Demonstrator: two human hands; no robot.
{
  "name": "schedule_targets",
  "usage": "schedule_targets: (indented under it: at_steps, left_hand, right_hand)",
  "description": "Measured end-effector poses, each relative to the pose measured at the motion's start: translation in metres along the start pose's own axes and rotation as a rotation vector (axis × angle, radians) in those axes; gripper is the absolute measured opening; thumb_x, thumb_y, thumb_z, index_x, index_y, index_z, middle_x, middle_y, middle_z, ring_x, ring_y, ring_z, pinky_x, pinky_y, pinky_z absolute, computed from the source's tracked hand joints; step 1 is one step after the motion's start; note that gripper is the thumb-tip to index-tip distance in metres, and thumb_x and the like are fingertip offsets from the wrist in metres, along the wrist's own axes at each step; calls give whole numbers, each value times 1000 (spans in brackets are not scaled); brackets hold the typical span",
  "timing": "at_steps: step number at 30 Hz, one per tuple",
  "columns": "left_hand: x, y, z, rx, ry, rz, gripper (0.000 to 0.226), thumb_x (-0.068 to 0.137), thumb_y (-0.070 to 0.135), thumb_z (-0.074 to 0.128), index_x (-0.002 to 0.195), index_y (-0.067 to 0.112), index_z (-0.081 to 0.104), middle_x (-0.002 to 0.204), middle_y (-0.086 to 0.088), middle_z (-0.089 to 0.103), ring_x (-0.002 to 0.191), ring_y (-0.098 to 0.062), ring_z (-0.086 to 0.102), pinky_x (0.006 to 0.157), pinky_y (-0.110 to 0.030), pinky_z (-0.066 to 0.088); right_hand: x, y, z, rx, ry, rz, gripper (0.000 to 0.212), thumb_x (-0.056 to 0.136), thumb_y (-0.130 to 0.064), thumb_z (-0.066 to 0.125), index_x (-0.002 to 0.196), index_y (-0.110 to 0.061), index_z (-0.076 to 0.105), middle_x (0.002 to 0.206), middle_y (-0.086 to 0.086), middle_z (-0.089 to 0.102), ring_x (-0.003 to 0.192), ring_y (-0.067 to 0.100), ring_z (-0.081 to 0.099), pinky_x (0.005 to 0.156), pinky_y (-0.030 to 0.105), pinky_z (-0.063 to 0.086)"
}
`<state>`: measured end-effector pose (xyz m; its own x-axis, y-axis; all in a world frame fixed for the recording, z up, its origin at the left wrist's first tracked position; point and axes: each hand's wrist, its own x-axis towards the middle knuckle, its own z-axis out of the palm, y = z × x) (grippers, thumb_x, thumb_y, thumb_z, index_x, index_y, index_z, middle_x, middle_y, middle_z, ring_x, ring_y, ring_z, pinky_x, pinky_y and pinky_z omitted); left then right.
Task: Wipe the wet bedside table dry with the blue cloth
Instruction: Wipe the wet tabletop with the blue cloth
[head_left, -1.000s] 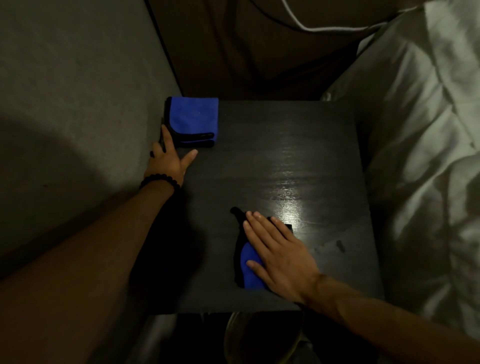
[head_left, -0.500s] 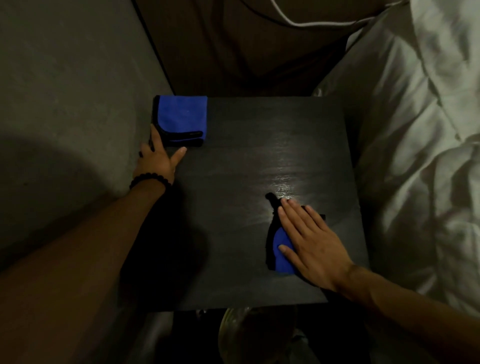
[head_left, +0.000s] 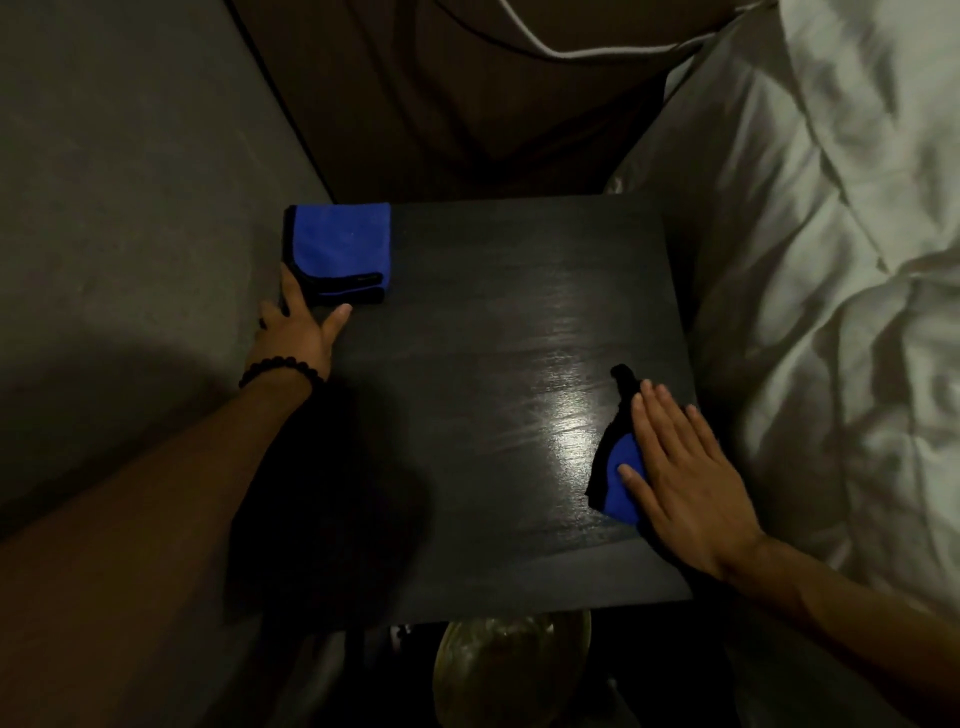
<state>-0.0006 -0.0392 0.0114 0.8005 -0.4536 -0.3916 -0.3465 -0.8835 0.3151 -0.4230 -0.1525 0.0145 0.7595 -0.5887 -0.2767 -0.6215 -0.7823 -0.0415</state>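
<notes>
The dark wooden bedside table (head_left: 493, 415) fills the middle of the view, with a shiny patch near its right side. My right hand (head_left: 685, 478) lies flat with straight fingers on a blue cloth with a black edge (head_left: 618, 478), pressing it onto the table near the right edge. Most of that cloth is hidden under the palm. A second blue cloth (head_left: 343, 249), folded, lies at the table's back left corner. My left hand (head_left: 304, 327), with a bead bracelet at the wrist, rests on the table's left edge just in front of the folded cloth.
A grey wall (head_left: 130, 234) runs along the left. A bed with white rumpled bedding (head_left: 831, 286) lies close against the table's right side. A brown headboard or cushion (head_left: 441, 93) stands behind. A rounded shiny object (head_left: 509, 670) sits below the table's front edge.
My right hand has slid the cloth from the front middle of the table to the right and a little further back. My left hand has stayed by the folded cloth.
</notes>
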Motion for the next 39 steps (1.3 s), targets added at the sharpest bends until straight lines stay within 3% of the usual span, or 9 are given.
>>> schedule_targets:
  at_steps: [4,7,10,12,16,18,24,28,39]
  left_hand:
    - [2,0,2,10,-3,-23,85,92,61,38,149,28,-15,152,-23,13,132,-43,31,109,-53,28]
    - [3,1,3,19,13,-34,84,92,61,38,149,28,-14,151,-24,16,130,-43,32,106,-52,29]
    - [4,0,4,17,26,-20,84,92,61,38,150,28,-13,150,-24,17,131,-44,30,108,-53,26]
    - [4,-1,4,21,28,-9,84,91,62,37,150,28,-13,149,-25,17,131,-44,31,109,-53,26]
    - [4,-2,3,22,38,9,84,92,61,36,150,27,-13,151,-25,15,132,-44,30,110,-54,25]
    - [4,-2,4,4,41,11,83,92,60,37,150,27,-13,151,-25,15,132,-44,30,111,-53,25]
    - [2,-2,5,39,79,18,83,93,59,38,151,23,-10,149,-27,18,129,-45,32,109,-51,24]
    - [2,-1,5,34,73,9,83,92,60,38,150,24,-10,149,-27,19,129,-45,33,108,-53,25]
    - [1,0,3,30,52,6,85,92,63,36,150,26,-13,154,-23,11,135,-43,25,111,-54,21]
  right_hand:
    - [-13,-15,8,123,61,217,74,104,-49,13,158,1,12,168,18,9,157,28,7,126,50,15]
    - [-16,-18,8,203,24,263,72,102,-50,7,158,-7,-5,168,12,-8,156,23,-8,127,43,3]
    - [-9,-8,-7,305,21,223,71,104,-33,33,160,-10,-4,168,11,-12,155,21,-13,128,46,5]
    - [1,7,-20,249,99,42,73,99,-27,44,163,-11,12,170,14,-1,157,26,-2,126,51,13]
    - [16,37,-26,-114,-43,-540,60,107,-47,25,163,-28,14,171,14,5,158,31,2,125,49,8]
    - [20,41,-16,-172,-79,-592,58,109,-50,18,163,-30,11,171,12,6,158,30,1,125,50,8]
    - [5,25,3,-89,13,-335,59,109,-50,12,163,-26,15,170,13,10,158,29,5,124,53,13]
    - [-19,4,18,26,81,-64,59,109,-47,14,163,-22,12,170,14,11,157,29,7,122,57,21]
    - [-49,-81,28,268,171,646,64,104,-42,18,162,-13,21,166,23,18,154,37,17,122,59,20]
